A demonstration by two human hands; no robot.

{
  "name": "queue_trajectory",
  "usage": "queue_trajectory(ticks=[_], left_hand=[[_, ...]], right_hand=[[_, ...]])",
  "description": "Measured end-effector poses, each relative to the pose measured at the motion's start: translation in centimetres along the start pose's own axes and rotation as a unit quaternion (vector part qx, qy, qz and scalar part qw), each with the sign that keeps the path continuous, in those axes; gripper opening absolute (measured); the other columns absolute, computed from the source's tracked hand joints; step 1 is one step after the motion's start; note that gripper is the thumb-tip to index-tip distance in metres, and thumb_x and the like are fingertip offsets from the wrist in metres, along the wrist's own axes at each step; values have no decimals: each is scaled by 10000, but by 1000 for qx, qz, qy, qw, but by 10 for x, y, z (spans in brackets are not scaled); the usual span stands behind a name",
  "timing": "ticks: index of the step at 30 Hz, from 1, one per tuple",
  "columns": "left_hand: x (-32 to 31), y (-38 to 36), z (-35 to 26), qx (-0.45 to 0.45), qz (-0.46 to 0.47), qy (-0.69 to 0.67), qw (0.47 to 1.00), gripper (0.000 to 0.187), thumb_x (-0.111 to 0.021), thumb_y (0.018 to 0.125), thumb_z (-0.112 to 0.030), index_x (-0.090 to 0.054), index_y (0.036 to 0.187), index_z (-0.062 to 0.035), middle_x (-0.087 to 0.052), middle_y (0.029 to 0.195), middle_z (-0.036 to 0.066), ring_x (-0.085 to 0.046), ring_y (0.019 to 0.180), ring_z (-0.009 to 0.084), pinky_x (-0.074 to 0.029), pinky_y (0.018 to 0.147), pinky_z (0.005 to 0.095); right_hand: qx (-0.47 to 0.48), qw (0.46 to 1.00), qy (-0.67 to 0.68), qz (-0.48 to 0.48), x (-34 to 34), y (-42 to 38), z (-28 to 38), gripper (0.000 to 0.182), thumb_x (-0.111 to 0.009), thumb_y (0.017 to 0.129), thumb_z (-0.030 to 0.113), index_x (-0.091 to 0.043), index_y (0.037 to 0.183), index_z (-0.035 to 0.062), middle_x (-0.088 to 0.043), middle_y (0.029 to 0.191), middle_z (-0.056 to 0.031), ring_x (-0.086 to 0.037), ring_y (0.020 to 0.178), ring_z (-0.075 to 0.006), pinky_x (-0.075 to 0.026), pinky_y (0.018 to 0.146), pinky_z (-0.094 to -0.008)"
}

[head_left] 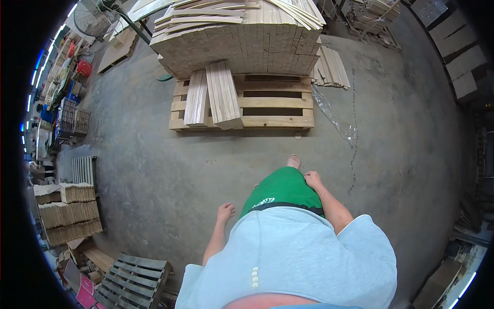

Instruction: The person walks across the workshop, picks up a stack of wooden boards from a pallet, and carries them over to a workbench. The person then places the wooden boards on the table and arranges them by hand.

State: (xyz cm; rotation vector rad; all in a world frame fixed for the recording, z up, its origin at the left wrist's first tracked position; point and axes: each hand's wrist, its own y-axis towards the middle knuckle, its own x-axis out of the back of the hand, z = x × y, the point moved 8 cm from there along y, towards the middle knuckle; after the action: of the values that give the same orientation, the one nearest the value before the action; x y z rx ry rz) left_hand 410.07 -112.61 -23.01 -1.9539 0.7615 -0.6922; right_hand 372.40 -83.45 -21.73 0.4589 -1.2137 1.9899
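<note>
My left hand (225, 211) hangs beside the green shorts (283, 188) with nothing in it, its fingers loosely bent and slightly apart. On the other side, close to the hem of the shorts, my right hand (313, 180) hangs loose and bare. Ahead of me lies a wooden pallet (278, 121), out of reach of both hands. Two bundles of long wooden strips, the left one (197, 98) and the right one (224, 95), rest on its near left part. Behind them rises a large block of stacked strips (242, 49), with loose strips (200, 20) on top.
More strips (332, 67) lie right of the pallet, with clear plastic film (334, 116) on the concrete floor (154, 170). Stacked wood pieces (69, 213) and a slatted grey pallet (134, 280) stand at left. Crates (72, 118) and a fan (92, 20) are further back.
</note>
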Motion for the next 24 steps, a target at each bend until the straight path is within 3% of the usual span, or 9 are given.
queue_trajectory(ticks=[14, 24], left_hand=[[-9, 7, -38, -24, 4, 14, 1000, 363, -597, 831, -138, -568, 1151, 30, -640, 941, 83, -616, 776, 144, -490, 606, 262], [-1, 9, -8, 1, 25, 22, 999, 369, -583, 844, -135, -547, 1167, 40, -636, 957, 104, -633, 813, 173, -508, 622, 271]], right_hand=[[-9, 1000, -2, 14, 15, -11, 10, 301, -593, 728, 179, -688, 956, 8, -661, 1002, -196, -621, 982, -317, -471, 870, -374], [37, 999, -5, -15, 8, -4, -3, 279, -546, 731, 171, -681, 894, -10, -652, 927, -230, -628, 926, -347, -478, 829, -404]])
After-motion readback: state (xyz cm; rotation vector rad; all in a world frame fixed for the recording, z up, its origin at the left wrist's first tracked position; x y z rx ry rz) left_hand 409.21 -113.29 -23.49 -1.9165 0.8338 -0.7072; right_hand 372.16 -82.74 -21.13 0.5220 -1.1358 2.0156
